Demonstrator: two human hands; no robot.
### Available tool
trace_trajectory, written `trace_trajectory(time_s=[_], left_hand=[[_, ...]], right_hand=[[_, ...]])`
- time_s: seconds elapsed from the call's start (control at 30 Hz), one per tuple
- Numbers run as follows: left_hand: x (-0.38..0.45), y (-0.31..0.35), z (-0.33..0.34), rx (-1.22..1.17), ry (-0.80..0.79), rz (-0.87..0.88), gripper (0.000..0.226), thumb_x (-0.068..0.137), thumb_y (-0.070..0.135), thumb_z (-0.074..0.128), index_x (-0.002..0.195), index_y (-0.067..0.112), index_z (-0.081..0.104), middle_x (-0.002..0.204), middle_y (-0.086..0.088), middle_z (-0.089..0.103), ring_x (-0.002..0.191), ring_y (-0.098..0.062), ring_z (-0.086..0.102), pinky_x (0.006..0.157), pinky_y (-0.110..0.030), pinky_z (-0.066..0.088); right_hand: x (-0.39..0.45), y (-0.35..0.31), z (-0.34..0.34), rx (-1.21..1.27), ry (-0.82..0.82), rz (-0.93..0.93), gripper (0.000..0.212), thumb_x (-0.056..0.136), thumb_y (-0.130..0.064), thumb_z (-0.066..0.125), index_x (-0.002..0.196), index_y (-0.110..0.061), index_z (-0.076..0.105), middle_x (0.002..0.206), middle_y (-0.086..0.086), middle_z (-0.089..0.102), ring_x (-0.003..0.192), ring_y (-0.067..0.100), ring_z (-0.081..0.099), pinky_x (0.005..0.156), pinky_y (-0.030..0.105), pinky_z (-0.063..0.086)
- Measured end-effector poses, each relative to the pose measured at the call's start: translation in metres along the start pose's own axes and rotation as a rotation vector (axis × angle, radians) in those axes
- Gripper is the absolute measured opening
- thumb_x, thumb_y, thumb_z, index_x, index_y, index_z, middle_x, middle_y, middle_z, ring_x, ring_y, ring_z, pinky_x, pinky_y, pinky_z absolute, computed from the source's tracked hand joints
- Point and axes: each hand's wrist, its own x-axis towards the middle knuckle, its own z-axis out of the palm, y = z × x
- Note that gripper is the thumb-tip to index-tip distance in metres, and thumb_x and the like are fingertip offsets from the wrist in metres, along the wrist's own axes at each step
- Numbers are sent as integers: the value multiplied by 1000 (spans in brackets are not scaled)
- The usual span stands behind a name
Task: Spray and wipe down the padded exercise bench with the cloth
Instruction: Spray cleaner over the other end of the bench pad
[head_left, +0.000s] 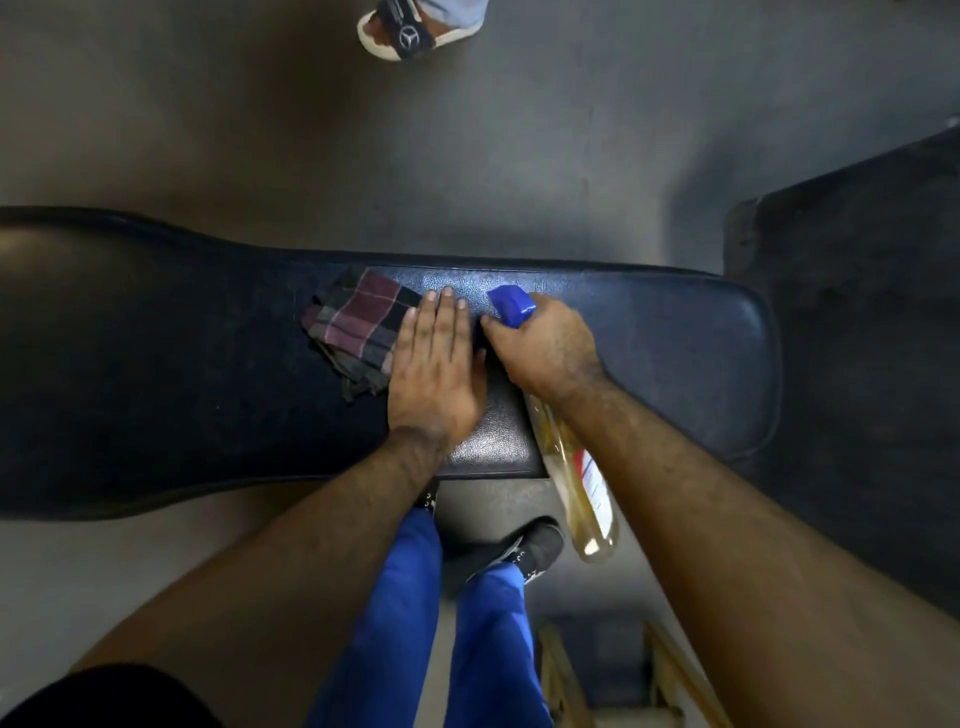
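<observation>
Gym bench pad (649, 353): your left hand (434, 374) flat beside plaid cloth (358, 327), right hand (545, 348) gripping spray bottle (576, 467); wiping mostly ahead.

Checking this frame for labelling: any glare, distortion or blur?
Head view: glare sheens the padded bench near the cloth and spray bottle; wide-angle distortion bows the bench's edges; corners darken; left hand and right hand look sharp.

Bare forearms, blue trousers (410, 623), black shoe (535, 545) w/ eyelets.
</observation>
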Motion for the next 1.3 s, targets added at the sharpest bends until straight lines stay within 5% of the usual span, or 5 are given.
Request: trace_trajectory(time_s=[0.3,0.47,0.7,1.03,1.3], left_hand=[[-1,9,-6,15,35,-19,58,100,32,33,147,-3,37,155,-22,33,147,-34,25,122,-46,13],[-10,58,0,-146,72,137,56,97,30,40,142,-3,44,150,-22,42,143,-34,34,121,-44,18],[-6,95,22,-59,-29,115,63,101,38,34,151,0,28,160,-18,23,150,-30,16,123,-45,11],[12,165,16,-115,-46,250,59,95,31,38,145,-2,40,154,-21,35,145,-33,30,121,-46,20],[27,229,43,-181,-55,122,63,97,36,27,147,0,37,157,-19,30,149,-31,22,123,-45,12]], right_hand=[[-14,23,-12,52,32,52,28,92,-44,61,84,-19,55,85,7,62,94,31,64,71,27,38],[-17,59,-31,145,132,110,32,88,-46,63,95,-15,63,94,9,71,91,34,68,83,38,55],[-12,92,-49,62,165,93,32,93,-42,58,94,-11,66,102,14,71,101,36,64,76,30,43],[-19,148,-98,177,279,101,30,92,-42,61,101,-14,65,107,12,70,106,36,62,86,37,48],[0,191,-120,134,232,168,20,89,-36,60,83,-17,61,100,12,71,98,36,64,72,30,41]])
